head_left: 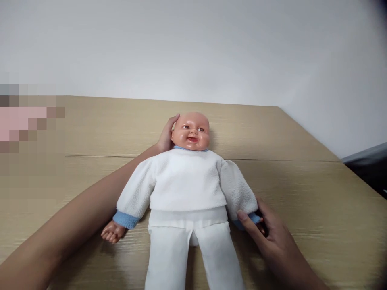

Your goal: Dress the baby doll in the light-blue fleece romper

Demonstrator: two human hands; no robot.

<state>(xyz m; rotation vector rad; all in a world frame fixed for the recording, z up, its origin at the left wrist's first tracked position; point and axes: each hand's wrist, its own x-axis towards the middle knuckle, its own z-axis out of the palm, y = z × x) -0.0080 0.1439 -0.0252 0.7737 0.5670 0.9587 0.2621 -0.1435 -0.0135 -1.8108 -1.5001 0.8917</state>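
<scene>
At the centre of the frame, light is being reflected by the doll's head, smooth, glossy and plastic-looking. Rough, matt, fleecy cloth is being shown by the white top and the blue cuff at lower left; smoother cloth is being shown by the trousers at bottom centre. A wood-like grain with a soft sheen is being displayed by the tabletop across the lower frame, and a smooth, matt finish by the wall along the top.

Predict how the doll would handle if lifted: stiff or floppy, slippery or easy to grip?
The doll has a glossy head, probably hard and slightly slippery. Its fleecy top should be easier to grip. Its puffy sleeves look soft, so they may flop.
</scene>
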